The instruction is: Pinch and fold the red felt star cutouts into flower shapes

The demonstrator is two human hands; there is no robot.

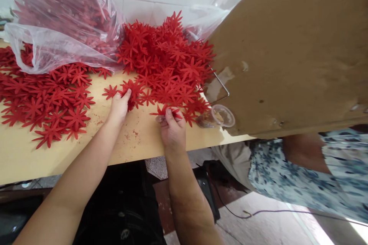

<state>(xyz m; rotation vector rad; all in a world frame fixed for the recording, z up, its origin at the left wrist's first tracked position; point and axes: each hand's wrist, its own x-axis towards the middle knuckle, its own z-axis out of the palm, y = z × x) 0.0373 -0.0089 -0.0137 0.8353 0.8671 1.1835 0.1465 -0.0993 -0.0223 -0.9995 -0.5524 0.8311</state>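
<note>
My left hand (119,105) is closed on a small bunch of red star-shaped flower pieces (134,91), thumb on top, low over the wooden table. To the right of it, my right hand (174,128) pinches a red star-shaped flower piece (158,111) between thumb and fingers; its fingers cover part of the piece. Just beyond both hands rises a large heap of the same red pieces (172,65). A single loose piece (110,92) lies beside my left hand. A second heap (54,99) spreads over the table's left side.
A clear plastic bag (66,19) full of red pieces rests on the left heap. A clear plastic cup (222,116) lies by a bent metal wire (222,84). A big brown cardboard sheet (287,53) walls off the right. Another person in patterned clothing (273,172) is behind it.
</note>
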